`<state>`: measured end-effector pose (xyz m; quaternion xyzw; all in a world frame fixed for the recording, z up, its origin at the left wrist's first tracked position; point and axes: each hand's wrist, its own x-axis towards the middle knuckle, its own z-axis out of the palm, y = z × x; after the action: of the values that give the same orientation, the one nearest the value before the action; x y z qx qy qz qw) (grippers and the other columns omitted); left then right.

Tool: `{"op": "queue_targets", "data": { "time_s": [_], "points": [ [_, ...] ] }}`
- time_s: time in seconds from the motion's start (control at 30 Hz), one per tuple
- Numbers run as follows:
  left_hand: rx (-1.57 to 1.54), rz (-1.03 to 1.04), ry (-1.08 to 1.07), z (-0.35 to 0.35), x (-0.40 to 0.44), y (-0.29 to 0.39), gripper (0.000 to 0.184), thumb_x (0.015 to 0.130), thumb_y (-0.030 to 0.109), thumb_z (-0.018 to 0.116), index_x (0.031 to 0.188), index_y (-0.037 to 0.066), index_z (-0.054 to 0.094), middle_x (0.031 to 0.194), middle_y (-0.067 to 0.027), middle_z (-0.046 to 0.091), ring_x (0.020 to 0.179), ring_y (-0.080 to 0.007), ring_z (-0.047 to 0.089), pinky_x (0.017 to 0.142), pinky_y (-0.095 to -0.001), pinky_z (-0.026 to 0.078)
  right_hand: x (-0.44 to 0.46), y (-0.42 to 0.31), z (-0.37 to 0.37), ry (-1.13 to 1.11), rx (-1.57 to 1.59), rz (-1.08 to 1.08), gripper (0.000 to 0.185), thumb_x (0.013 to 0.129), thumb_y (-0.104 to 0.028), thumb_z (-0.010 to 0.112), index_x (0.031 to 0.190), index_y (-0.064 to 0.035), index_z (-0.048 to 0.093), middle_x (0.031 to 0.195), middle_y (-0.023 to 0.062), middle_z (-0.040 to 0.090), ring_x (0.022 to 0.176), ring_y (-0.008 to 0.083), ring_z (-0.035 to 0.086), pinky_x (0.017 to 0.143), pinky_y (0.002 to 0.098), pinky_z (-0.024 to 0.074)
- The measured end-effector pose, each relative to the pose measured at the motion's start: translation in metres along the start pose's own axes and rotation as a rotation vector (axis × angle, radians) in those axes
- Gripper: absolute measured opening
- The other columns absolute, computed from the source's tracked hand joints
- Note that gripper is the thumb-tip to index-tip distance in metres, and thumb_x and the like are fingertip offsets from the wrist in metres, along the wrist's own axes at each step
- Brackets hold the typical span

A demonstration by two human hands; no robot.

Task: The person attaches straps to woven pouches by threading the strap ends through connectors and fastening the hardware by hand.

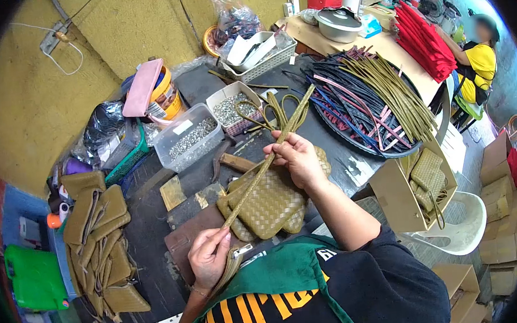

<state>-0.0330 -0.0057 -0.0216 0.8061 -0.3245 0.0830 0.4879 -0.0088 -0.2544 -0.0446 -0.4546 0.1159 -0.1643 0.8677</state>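
A long, narrow olive strap [249,187] runs diagonally between my two hands. Its lower end is pinched by my left hand [210,256], near a zipper pull and the green apron. Higher up, the fingers of my right hand [298,158] close round the same strap, whose free end extends past them to the upper right. Under the strap lie woven olive pouches [268,206], stacked on the dark worktable. Looped olive straps [279,112] lie just beyond my right hand.
Left, a pile of olive pouches [100,234]. Beyond my hands, a clear bin [188,136] and a white box [234,106] hold small metal parts. Right, a round tray [329,137] holds coloured strips, above a cardboard box [395,202]. A person in yellow [480,65] is at the far right.
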Motion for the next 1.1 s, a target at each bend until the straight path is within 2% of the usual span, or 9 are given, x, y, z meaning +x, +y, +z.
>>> {"op": "queue_targets", "data": {
  "time_s": [0.2, 0.27, 0.4, 0.47, 0.53, 0.6, 0.7, 0.9, 1.1],
  "points": [
    [-0.001, 0.002, 0.012, 0.001, -0.001, -0.001, 0.013, 0.07, -0.002, 0.061, 0.083, -0.001, 0.062, 0.075, -0.0091, 0.059, 0.067, -0.015, 0.057, 0.059, -0.0227, 0.044, 0.0, 0.001, -0.002, -0.024, 0.014, -0.012, 0.033, 0.078, -0.001, 0.05, 0.109, 0.0038, 0.04, 0.081, 0.0121, 0.058, 0.064, 0.0103, 0.053, 0.052, 0.0155, 0.0403],
    [0.003, 0.009, 0.014, 0.001, -0.001, 0.0, 0.013, 0.07, -0.002, 0.061, 0.083, -0.001, 0.062, 0.075, -0.0091, 0.059, 0.067, -0.015, 0.057, 0.059, -0.0227, 0.044, 0.0, 0.0, -0.002, -0.028, -0.029, -0.004, 0.034, 0.079, -0.006, 0.051, 0.111, 0.0015, 0.04, 0.081, 0.0067, 0.059, 0.068, 0.007, 0.054, 0.056, 0.0159, 0.0406],
    [0.0, -0.019, 0.016, 0.001, -0.001, 0.0, 0.012, 0.071, -0.001, 0.06, 0.083, -0.002, 0.061, 0.075, -0.0096, 0.06, 0.066, -0.0144, 0.057, 0.059, -0.0228, 0.045, -0.001, -0.001, -0.001, -0.017, -0.009, -0.012, 0.034, 0.079, -0.002, 0.05, 0.11, 0.0033, 0.039, 0.081, 0.0106, 0.058, 0.063, 0.0088, 0.052, 0.053, 0.0159, 0.0396],
    [-0.002, -0.031, 0.008, 0.002, -0.004, -0.002, 0.012, 0.072, 0.0, 0.06, 0.084, -0.003, 0.061, 0.075, -0.0094, 0.06, 0.066, -0.0137, 0.057, 0.059, -0.0225, 0.045, 0.0, 0.002, -0.004, -0.058, 0.048, -0.025, 0.036, 0.079, -0.006, 0.053, 0.112, 0.0013, 0.04, 0.08, 0.0067, 0.059, 0.067, 0.0067, 0.053, 0.055, 0.0161, 0.0391],
    [-0.179, -0.266, 0.053, 0.005, -0.008, -0.002, 0.012, 0.076, 0.002, 0.058, 0.085, -0.004, 0.059, 0.074, -0.0089, 0.061, 0.065, -0.0117, 0.057, 0.061, -0.0217, 0.045, -0.001, 0.0, -0.003, -0.05, 0.08, -0.036, 0.034, 0.078, -0.006, 0.055, 0.108, 0.0009, 0.042, 0.077, 0.0054, 0.058, 0.063, 0.0062, 0.051, 0.053, 0.016, 0.0383],
    [-0.228, -0.296, 0.035, 0.006, -0.008, -0.003, 0.012, 0.078, 0.004, 0.056, 0.086, -0.004, 0.058, 0.073, -0.0084, 0.06, 0.064, -0.0108, 0.057, 0.06, -0.0208, 0.045, 0.0, 0.0, -0.004, -0.04, 0.111, -0.044, 0.031, 0.077, -0.006, 0.057, 0.105, 0.0005, 0.045, 0.073, 0.004, 0.057, 0.06, 0.0057, 0.05, 0.05, 0.016, 0.0374],
    [-0.4, -0.433, -0.017, 0.005, -0.01, -0.005, 0.013, 0.081, 0.007, 0.052, 0.087, -0.005, 0.056, 0.072, -0.0082, 0.06, 0.063, -0.0099, 0.057, 0.059, -0.0197, 0.045, 0.001, 0.0, -0.005, 0.033, 0.144, -0.128, 0.015, 0.075, -0.009, 0.061, 0.08, -0.0055, 0.048, 0.062, -0.0012, 0.052, 0.048, 0.0051, 0.045, 0.044, 0.016, 0.0348],
    [-0.703, -0.622, -0.087, 0.008, -0.008, -0.01, 0.015, 0.084, 0.008, 0.047, 0.09, -0.005, 0.053, 0.072, -0.0094, 0.059, 0.062, -0.0102, 0.056, 0.056, -0.0203, 0.046, 0.001, -0.002, -0.006, 0.117, 0.055, -0.118, 0.015, 0.08, -0.02, 0.055, 0.079, -0.0053, 0.051, 0.063, 0.0003, 0.052, 0.049, 0.0064, 0.048, 0.045, 0.0165, 0.0379],
    [-0.813, -0.766, -0.087, 0.007, -0.007, -0.017, 0.013, 0.083, 0.012, 0.049, 0.087, 0.0, 0.053, 0.068, -0.0091, 0.058, 0.06, -0.0137, 0.058, 0.052, -0.0227, 0.047, 0.003, -0.01, -0.015, 0.11, 0.134, -0.125, 0.016, 0.083, -0.015, 0.047, 0.085, -0.0017, 0.055, 0.063, 0.0029, 0.053, 0.05, 0.0094, 0.051, 0.045, 0.0176, 0.0396]
  ]
}}
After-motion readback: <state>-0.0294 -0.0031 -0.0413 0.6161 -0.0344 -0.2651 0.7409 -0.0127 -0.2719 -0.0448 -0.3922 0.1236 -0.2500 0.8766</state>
